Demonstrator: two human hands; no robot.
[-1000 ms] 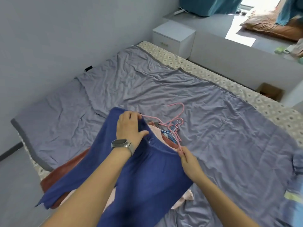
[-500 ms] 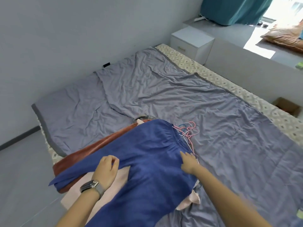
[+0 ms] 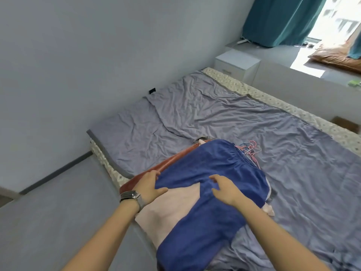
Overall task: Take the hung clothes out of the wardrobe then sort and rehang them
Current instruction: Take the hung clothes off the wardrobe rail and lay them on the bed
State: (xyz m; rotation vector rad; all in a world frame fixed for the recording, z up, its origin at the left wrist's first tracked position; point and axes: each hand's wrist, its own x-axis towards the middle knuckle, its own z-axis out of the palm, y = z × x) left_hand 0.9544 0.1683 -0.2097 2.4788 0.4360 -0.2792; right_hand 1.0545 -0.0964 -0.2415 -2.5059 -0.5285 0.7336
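Blue trousers (image 3: 211, 169) lie on top of a clothes pile at the near edge of the bed. Under them show a pale pink garment (image 3: 172, 210) and a rust-brown garment (image 3: 156, 169). My left hand (image 3: 149, 185), with a watch on the wrist, pinches the left edge of the blue fabric between thumb and fingers. My right hand (image 3: 224, 189) rests on the trousers with fingers spread. A tangle of pink and blue hangers (image 3: 251, 151) lies just beyond the waistband.
The pile sits on a bed covered by a wrinkled grey sheet (image 3: 214, 114). A white nightstand (image 3: 237, 62) stands at the bed's far corner, with a teal curtain (image 3: 277, 20) behind. A cardboard box (image 3: 345, 124) sits past the right side. Grey floor (image 3: 48, 212) lies to the left.
The trousers were lowered onto the pile. Both hands moved from the waistband and hangers down toward the legs; my right hand let go of the pink hanger.
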